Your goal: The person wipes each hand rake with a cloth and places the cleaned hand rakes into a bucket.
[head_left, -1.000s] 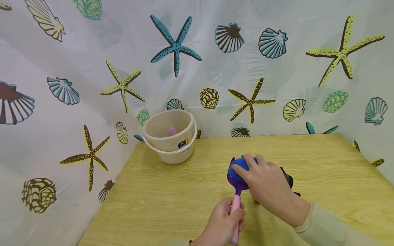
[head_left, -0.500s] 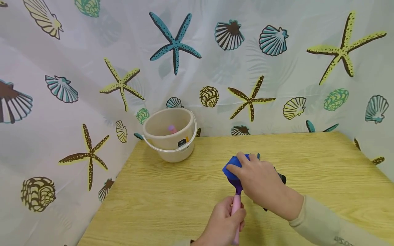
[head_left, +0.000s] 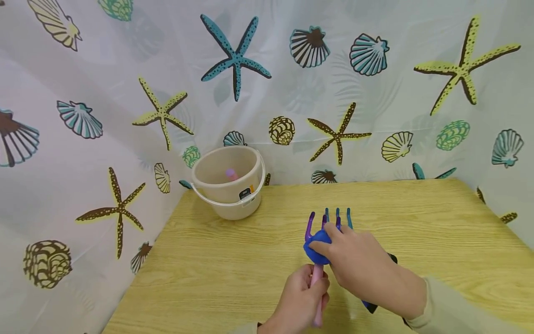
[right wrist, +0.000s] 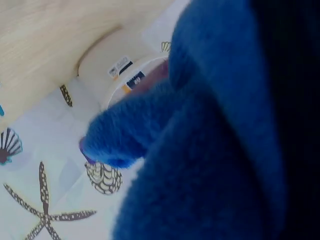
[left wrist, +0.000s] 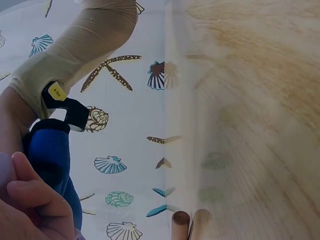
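Note:
In the head view, my left hand point(head_left: 297, 297) grips the pink handle of a purple garden hand fork point(head_left: 318, 280), its tines pointing away from me. My right hand point(head_left: 367, 264) holds a fuzzy blue cloth point(head_left: 320, 248) against the fork where handle meets head, hiding that part. More of this cloth hangs below the right hand. In the right wrist view the blue cloth point(right wrist: 185, 155) fills much of the picture and covers the fingers. The left wrist view shows curled left fingers point(left wrist: 42, 200) beside the cloth.
Just beyond the hands, teal tines point(head_left: 348, 218) of another tool show on the wooden table point(head_left: 217, 273). A brown cylindrical end point(left wrist: 181, 220) appears in the left wrist view. At the back left stands a beige bucket point(head_left: 238, 202) with a pink-and-lilac item point(head_left: 231, 174) inside.
My right hand has drawn the cloth from the fork's head down toward the handle, so the purple tines show. The left hand keeps its grip, nearly in place.

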`<state>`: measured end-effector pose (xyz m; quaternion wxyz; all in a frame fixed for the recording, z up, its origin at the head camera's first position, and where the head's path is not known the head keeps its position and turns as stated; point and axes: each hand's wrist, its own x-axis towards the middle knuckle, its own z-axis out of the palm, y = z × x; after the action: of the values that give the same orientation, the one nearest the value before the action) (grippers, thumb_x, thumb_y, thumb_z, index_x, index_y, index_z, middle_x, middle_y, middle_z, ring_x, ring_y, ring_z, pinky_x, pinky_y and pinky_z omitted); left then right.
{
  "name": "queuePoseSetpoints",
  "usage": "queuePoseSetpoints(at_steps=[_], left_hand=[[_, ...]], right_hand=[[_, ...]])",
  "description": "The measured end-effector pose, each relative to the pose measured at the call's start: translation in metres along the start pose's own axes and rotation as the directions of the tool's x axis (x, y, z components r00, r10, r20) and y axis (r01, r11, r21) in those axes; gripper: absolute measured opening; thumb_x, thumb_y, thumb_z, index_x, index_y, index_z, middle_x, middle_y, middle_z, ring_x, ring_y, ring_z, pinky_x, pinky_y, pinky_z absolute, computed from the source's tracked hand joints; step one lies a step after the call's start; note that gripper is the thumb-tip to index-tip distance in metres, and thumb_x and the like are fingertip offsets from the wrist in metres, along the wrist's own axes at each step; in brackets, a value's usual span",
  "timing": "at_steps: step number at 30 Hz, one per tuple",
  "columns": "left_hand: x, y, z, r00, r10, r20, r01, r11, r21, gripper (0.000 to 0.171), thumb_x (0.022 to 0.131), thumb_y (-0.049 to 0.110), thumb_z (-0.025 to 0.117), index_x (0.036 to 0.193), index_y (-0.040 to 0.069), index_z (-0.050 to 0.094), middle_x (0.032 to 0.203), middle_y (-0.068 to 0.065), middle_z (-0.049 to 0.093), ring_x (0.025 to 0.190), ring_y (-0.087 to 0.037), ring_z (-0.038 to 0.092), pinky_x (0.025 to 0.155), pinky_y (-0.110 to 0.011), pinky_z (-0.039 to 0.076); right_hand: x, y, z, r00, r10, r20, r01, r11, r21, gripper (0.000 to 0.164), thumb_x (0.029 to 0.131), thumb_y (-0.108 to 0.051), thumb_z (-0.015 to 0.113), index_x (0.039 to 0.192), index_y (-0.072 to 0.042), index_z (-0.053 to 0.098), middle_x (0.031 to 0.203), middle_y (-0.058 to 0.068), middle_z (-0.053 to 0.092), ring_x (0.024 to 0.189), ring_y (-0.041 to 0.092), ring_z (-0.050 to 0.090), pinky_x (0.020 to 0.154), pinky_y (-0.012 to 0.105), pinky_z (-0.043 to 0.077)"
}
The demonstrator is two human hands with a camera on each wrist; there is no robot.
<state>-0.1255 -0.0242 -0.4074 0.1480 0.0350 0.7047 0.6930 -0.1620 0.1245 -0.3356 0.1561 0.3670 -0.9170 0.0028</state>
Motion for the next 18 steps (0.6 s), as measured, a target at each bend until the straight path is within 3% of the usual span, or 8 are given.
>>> queuePoseSetpoints(at_steps=[3,7,9,14,18], left_hand=[[0.0,-0.001,0.001,0.999,-0.034,-0.009,0.034,0.999,-0.011,0.014,0.093,0.017,0.056,0.096,0.004,0.056,0.062,-0.003,0.056,0.049,-0.012,0.047,0.04,-0.023,0.036],[0.001,-0.003,0.005,0.996,-0.094,-0.006,0.094,0.996,-0.008,0.014,0.092,0.02,0.059,0.098,0.007,0.057,0.066,-0.004,0.056,0.054,-0.014,0.049,0.045,-0.024,0.038],[0.001,-0.004,0.007,0.995,-0.104,0.009,0.104,0.995,0.004,0.015,0.093,0.022,0.059,0.098,0.008,0.056,0.067,-0.003,0.057,0.055,-0.014,0.049,0.047,-0.025,0.039],[-0.002,-0.004,0.005,0.999,-0.036,0.015,0.035,0.999,0.039,0.016,0.093,0.023,0.056,0.097,0.007,0.054,0.064,-0.002,0.056,0.052,-0.013,0.049,0.044,-0.024,0.038],[-0.004,-0.002,0.003,0.999,-0.02,0.04,0.02,1.0,0.019,0.016,0.094,0.022,0.055,0.097,0.006,0.054,0.064,-0.001,0.056,0.051,-0.012,0.048,0.042,-0.023,0.037]], right_hand=[[-0.005,0.002,-0.002,0.996,0.056,0.064,-0.056,0.998,-0.013,0.044,0.068,-0.017,0.079,0.111,-0.022,0.07,0.11,0.017,0.061,0.079,0.029,0.062,0.04,0.033,0.051],[-0.011,0.009,-0.001,0.975,0.16,0.156,-0.157,0.987,-0.028,0.042,0.069,-0.021,0.079,0.11,-0.024,0.071,0.111,0.017,0.06,0.075,0.027,0.062,0.036,0.028,0.046],[-0.013,0.009,0.001,0.972,0.171,0.162,-0.17,0.985,-0.023,0.042,0.069,-0.021,0.079,0.11,-0.024,0.071,0.11,0.016,0.06,0.074,0.026,0.061,0.035,0.027,0.045],[-0.005,0.003,0.006,0.991,0.12,0.059,-0.12,0.993,-0.01,0.044,0.069,-0.017,0.078,0.112,-0.022,0.07,0.114,0.019,0.059,0.087,0.033,0.061,0.038,0.033,0.049],[0.003,-0.001,0.006,0.998,0.065,-0.01,-0.065,0.998,-0.009,0.045,0.068,-0.016,0.079,0.111,-0.022,0.07,0.109,0.017,0.059,0.084,0.033,0.06,0.041,0.036,0.051]])
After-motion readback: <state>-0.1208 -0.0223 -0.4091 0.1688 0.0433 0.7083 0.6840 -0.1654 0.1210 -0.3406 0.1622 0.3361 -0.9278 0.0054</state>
